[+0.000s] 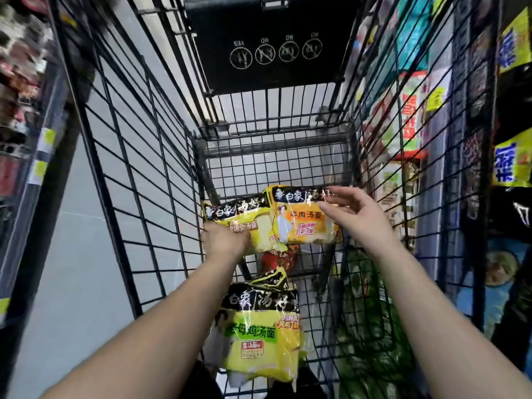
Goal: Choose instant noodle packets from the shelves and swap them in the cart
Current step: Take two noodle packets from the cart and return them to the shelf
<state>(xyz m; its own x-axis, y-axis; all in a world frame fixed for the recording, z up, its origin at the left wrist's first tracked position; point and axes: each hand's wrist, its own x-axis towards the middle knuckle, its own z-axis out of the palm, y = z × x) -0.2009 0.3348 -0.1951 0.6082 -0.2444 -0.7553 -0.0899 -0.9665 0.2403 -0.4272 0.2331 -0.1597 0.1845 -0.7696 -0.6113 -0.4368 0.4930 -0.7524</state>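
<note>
Both my arms reach down into a black wire cart (pixel 135 174). My left hand (pixel 224 240) grips the near edge of a pale yellow noodle multipack (pixel 244 217) at the cart's far left. Beside it lies an orange noodle multipack (pixel 305 223); my right hand (pixel 354 208) hovers over its right end with fingers spread and nearly straight, fingertips at the wrapper's top edge. Nearer to me lies a yellow-and-green noodle multipack (pixel 259 329). A red packet (pixel 279 260) shows partly under the others.
The cart's folded black child seat flap (pixel 267 41) stands at the far end. Shelves of packaged goods (pixel 408 116) run along the right, close to the cart wall, and a blurred shelf (pixel 26 110) along the left. Grey floor tiles (pixel 72 254) lie left of the cart.
</note>
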